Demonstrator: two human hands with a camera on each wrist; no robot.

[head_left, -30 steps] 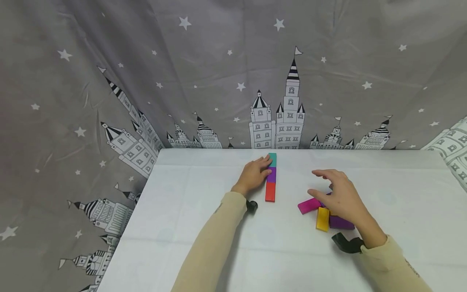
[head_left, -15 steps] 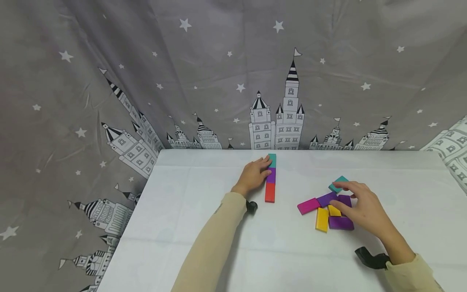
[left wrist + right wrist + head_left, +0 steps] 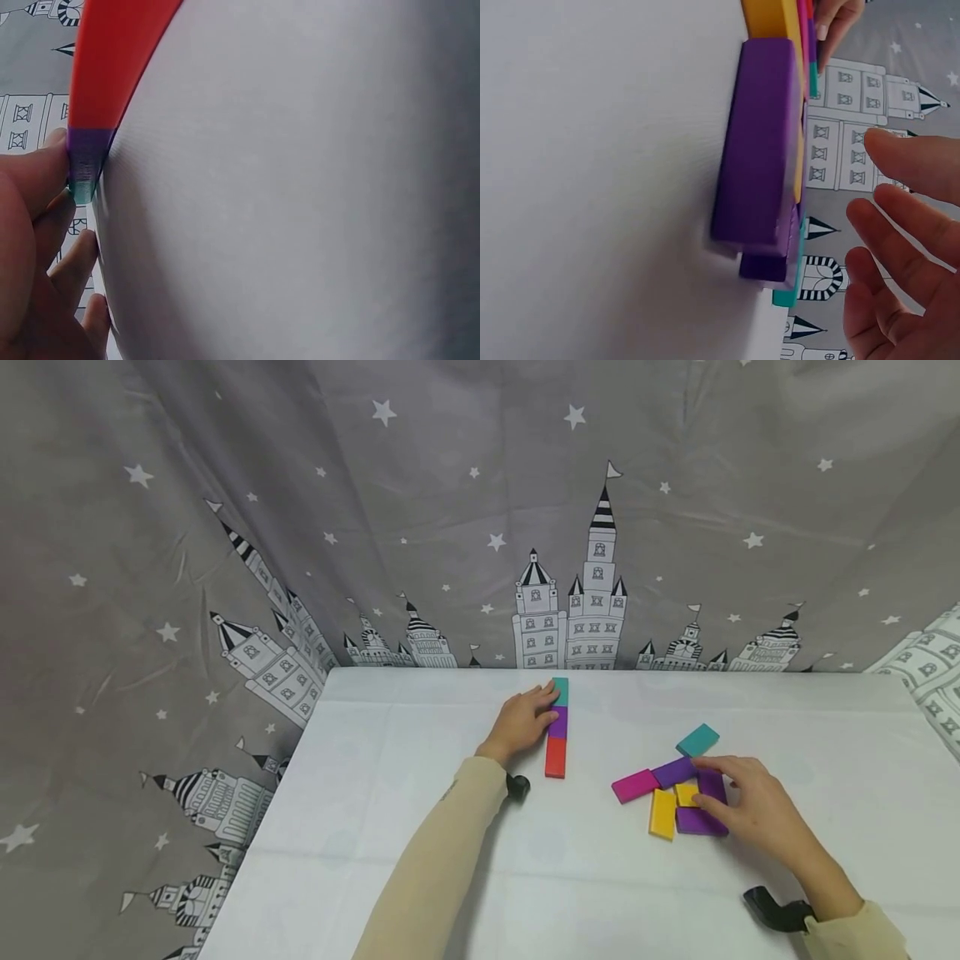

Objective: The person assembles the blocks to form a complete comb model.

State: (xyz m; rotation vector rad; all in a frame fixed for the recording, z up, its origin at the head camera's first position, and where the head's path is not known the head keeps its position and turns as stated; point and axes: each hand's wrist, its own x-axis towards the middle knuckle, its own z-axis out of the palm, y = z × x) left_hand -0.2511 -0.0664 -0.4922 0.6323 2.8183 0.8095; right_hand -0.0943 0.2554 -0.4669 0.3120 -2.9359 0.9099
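Three flat blocks lie end to end in a straight row: teal (image 3: 561, 692) at the far end, purple (image 3: 558, 722) in the middle, red (image 3: 555, 757) nearest. Along the row's left side rests my left hand (image 3: 519, 724), its fingertips touching the teal and purple blocks. My right hand (image 3: 757, 810) hovers over the right edge of a loose cluster, thumb and fingers apart, holding nothing. Beneath and beside it lie two dark purple blocks (image 3: 757, 142), one partly hidden by the hand. A small yellow block (image 3: 686, 795) sits by the thumb.
Also in the cluster are a magenta block (image 3: 634, 786), a violet block (image 3: 673, 772), a longer yellow block (image 3: 662, 814) and a teal block (image 3: 698, 741) at the back. A grey castle-print curtain (image 3: 450, 510) hangs behind the white table (image 3: 420, 710).
My right hand has moved right and nearer from over the cluster's back left, uncovering the teal, violet and small yellow blocks. My left hand and the row stay put.
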